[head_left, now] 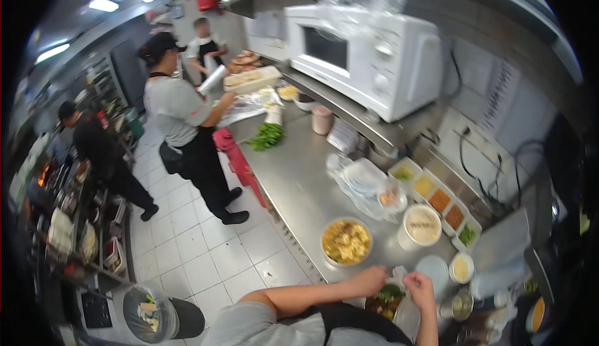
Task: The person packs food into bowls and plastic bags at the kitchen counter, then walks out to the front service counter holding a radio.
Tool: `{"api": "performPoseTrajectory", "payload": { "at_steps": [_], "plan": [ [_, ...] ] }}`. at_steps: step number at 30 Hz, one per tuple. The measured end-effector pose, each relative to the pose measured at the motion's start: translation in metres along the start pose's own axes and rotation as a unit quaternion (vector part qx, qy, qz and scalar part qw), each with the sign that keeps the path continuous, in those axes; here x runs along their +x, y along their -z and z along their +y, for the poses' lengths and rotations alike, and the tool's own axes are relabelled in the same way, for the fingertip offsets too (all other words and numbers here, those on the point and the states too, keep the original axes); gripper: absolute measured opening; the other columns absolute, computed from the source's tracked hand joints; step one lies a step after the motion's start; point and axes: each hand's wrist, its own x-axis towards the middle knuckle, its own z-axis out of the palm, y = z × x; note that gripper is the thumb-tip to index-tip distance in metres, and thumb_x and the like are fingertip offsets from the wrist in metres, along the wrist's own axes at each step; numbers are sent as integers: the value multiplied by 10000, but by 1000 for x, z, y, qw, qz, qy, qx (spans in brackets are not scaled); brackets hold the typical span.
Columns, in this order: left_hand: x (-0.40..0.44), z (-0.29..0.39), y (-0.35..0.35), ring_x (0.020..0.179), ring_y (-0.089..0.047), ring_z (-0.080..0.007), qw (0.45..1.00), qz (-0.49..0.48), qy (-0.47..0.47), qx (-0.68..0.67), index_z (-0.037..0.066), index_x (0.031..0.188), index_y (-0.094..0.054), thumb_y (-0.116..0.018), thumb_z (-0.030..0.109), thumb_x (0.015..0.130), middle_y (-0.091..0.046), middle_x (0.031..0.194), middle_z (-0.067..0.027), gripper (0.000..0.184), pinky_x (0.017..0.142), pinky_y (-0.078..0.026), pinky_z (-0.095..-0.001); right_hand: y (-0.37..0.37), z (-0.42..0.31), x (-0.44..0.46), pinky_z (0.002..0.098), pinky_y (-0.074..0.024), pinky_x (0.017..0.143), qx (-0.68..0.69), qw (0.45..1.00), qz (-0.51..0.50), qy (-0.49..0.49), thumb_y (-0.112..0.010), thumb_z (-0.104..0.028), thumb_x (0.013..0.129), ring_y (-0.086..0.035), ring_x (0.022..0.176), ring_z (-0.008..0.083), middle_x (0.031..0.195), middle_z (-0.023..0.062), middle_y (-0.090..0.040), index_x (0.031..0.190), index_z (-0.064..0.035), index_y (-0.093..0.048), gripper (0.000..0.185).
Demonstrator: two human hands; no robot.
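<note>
My left hand (372,282) is closed in a pinch above a container of leafy greens and other food (388,296). Just across from it, my right hand (420,287) is also pinched. A small whitish, translucent piece, like thin plastic (398,273), shows at the right fingertips. Whether the left fingers grip it too is hard to make out. My forearms and hands partly cover the container. Ahead and to the left stands a round bowl of yellowish food (346,242). A white tub with a printed lid (422,225) is beyond my right hand.
Small trays of toppings (440,200) line the wall side. A plastic bag with clear containers (365,177) and a bunch of herbs (267,136) lie on the steel counter (293,177). A microwave (362,59) sits above. A co-worker (181,115) stands at the counter; a bin (150,315) is at left.
</note>
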Motion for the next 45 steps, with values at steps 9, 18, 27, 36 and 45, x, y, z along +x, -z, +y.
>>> {"api": "performPoseTrajectory", "payload": {
  "at_steps": [9,18,27,36,45],
  "plan": [
    [20,6,3,758,-567,-366,997,-62,-32,-24,-1,700,-613,-566,137,755,-562,800,-190,157,666,-461,-435,-4,-20,16,253,-407,534,-121,977,-116,134,-714,-86,653,-529,646,99,674,26,-562,727,-22,-604,147],
    [22,6,9,736,-567,-362,996,-48,-68,-44,-17,669,-604,-565,106,721,-568,755,-192,139,660,-461,-423,1,-39,-14,451,-436,644,-313,937,-55,144,-550,-96,733,-550,737,406,767,231,-574,771,-15,-557,90],
    [1,7,16,755,-563,-355,998,-20,-35,-45,-1,681,-609,-557,127,742,-578,751,-183,151,687,-458,-428,12,-20,-77,416,-435,613,-260,963,68,20,-551,-130,745,-542,640,398,678,254,-558,829,28,-583,182],
    [51,22,13,760,-580,-365,985,-115,-113,53,-22,702,-588,-559,161,762,-560,820,-202,195,672,-470,-433,22,6,7,325,-423,506,-225,961,-87,132,-634,-91,607,-506,482,232,565,140,-540,623,-26,-554,105],
    [18,2,8,615,-541,-345,995,16,-76,66,13,615,-593,-584,75,708,-530,627,-170,112,572,-450,-430,9,21,-48,362,-436,538,-166,980,83,69,-603,-82,653,-560,578,334,617,165,-557,655,-8,-548,93]
  ]
}}
